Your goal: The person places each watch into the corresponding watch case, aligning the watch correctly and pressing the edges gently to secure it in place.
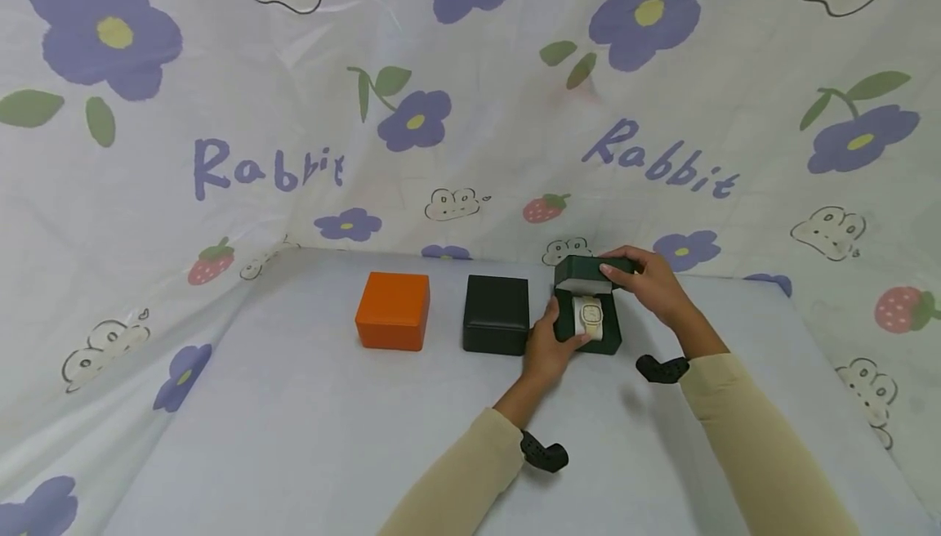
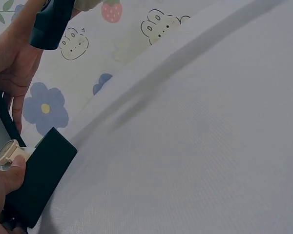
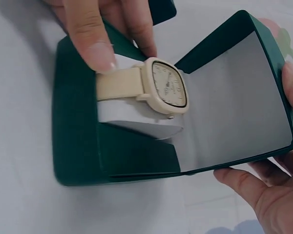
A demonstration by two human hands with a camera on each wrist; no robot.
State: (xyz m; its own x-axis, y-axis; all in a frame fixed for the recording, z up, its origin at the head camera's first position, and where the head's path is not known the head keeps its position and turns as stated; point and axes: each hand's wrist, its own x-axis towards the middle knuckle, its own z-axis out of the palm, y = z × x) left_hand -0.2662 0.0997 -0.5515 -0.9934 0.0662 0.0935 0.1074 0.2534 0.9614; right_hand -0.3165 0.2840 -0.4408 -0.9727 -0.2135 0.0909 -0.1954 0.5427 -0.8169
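Note:
An open dark green watch box stands toward the right on the table. Inside it, a cream wristwatch is wrapped round a white cushion, its square-cornered dial facing the lid. My left hand grips the base from the left and front; its thumb tip touches the strap at the front edge. With my right hand I hold the raised lid at its right side, thumb on one face and fingers behind. The left wrist view catches the base's dark side beside my left thumb.
A black box stands closed just left of the green one, close to my left hand. Farther left sits a closed orange box. A patterned curtain hangs behind the white tabletop.

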